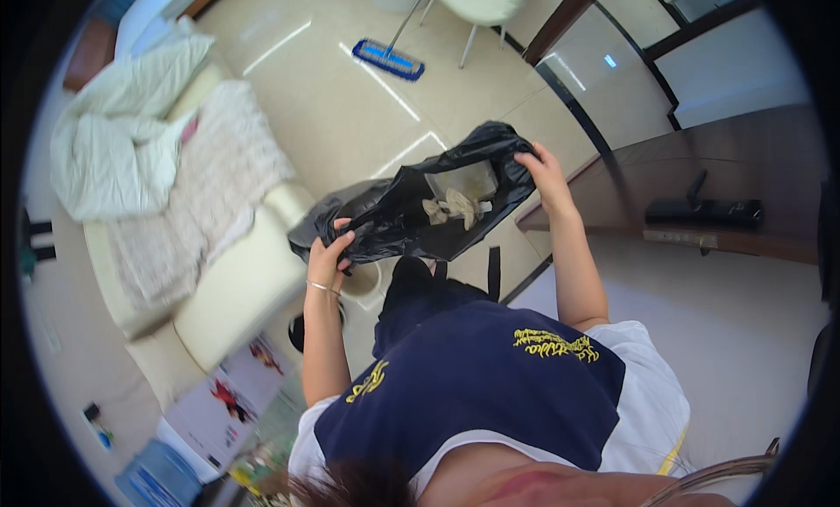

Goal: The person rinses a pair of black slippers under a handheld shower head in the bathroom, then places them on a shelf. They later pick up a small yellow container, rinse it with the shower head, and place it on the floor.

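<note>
A black plastic garbage bag [407, 212] is stretched between my two hands, its mouth spread wide. My left hand [330, 248] grips the bag's near left edge, thumb over the plastic. At the far right corner, my right hand [543, 169] has the rim bunched in its fingers. Inside lie crumpled tissues [459, 208] and a translucent plastic container [462, 181]; the bottom of the bag is hidden. Below my left hand, partly covered by it and the bag, a pale round bin [363, 284] stands on the floor.
To the left stands a cream sofa [243, 284] with a fluffy throw [223, 152] and a pale quilt [125, 152]. A blue flat mop [388, 59] rests on the tiled floor near a white chair [485, 2]. At right is a dark door [735, 179] with a black handle lock [705, 212].
</note>
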The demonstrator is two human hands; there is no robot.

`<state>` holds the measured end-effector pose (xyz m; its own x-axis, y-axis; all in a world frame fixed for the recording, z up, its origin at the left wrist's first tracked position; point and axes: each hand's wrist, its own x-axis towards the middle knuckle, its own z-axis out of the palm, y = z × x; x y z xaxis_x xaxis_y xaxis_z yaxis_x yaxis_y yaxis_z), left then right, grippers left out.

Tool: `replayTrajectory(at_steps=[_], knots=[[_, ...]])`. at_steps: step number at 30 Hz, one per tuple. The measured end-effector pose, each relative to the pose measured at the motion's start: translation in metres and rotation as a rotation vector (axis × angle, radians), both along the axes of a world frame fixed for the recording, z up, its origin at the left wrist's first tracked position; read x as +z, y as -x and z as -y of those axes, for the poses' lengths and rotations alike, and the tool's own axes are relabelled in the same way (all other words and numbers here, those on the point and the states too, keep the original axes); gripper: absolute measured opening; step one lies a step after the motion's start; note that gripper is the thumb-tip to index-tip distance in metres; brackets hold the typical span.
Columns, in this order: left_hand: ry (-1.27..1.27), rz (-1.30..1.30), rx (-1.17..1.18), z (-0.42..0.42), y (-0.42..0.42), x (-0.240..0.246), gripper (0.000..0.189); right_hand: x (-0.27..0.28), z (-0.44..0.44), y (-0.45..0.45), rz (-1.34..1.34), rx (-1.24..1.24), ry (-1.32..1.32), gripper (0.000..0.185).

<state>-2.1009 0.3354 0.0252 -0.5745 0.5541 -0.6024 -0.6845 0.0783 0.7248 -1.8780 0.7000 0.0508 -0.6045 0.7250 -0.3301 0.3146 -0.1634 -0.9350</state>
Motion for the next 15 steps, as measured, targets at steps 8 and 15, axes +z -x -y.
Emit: replayTrajectory(at_steps=[8,15], knots=[[-0.366,-0.039,0.132,-0.174,0.095,-0.029,0.050,0.022,-0.136,0.055,-0.384,-0.116,0.187,0.011],[-0.368,0.192,0.111,-0.340,0.215,-0.039,0.055,0.066,-0.246,0.153,-0.129,-0.135,-0.200,0.025]])
